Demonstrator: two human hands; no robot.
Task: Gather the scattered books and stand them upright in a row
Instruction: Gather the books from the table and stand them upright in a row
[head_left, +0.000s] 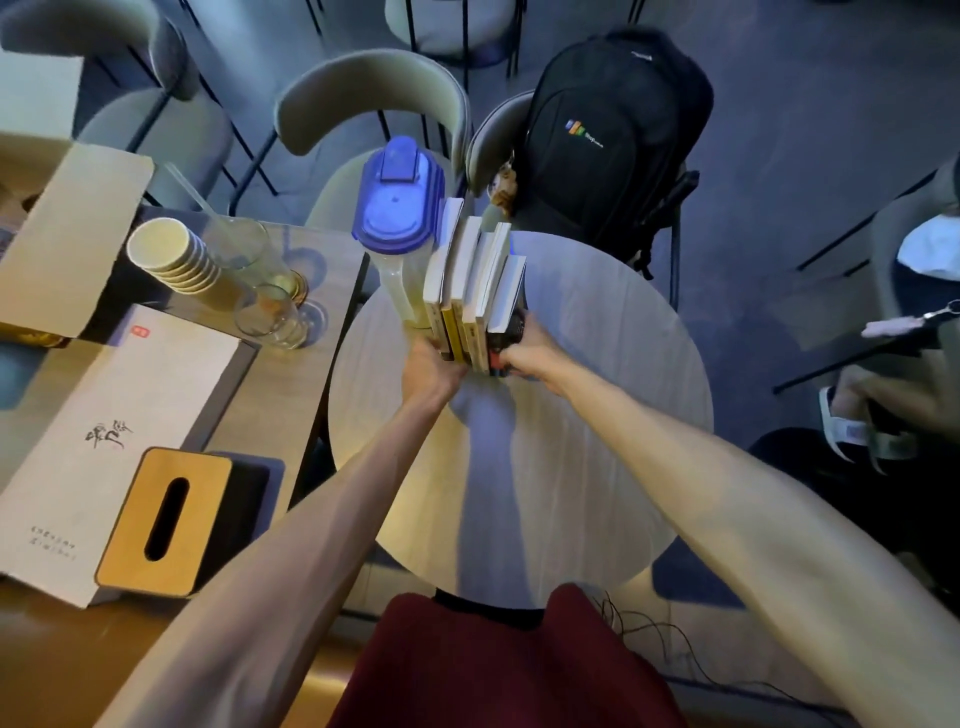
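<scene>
Several books (475, 283) stand upright in a tight row on the round grey table (597, 415), spines toward me, leaning against a clear pitcher with a blue lid (397, 208). My left hand (434, 364) presses against the left end of the row at its base. My right hand (524, 348) grips the rightmost book (506, 301), a dark one with a red mark on its spine. The two hands squeeze the row between them.
A rectangular table at left holds stacked paper cups (166, 249), drinking glasses (270, 312), a white box (119, 431), a wooden tissue box (163, 519) and an open carton (62, 223). A black backpack (613, 135) sits on a chair behind. Another person's sandalled foot (852, 426) is at right.
</scene>
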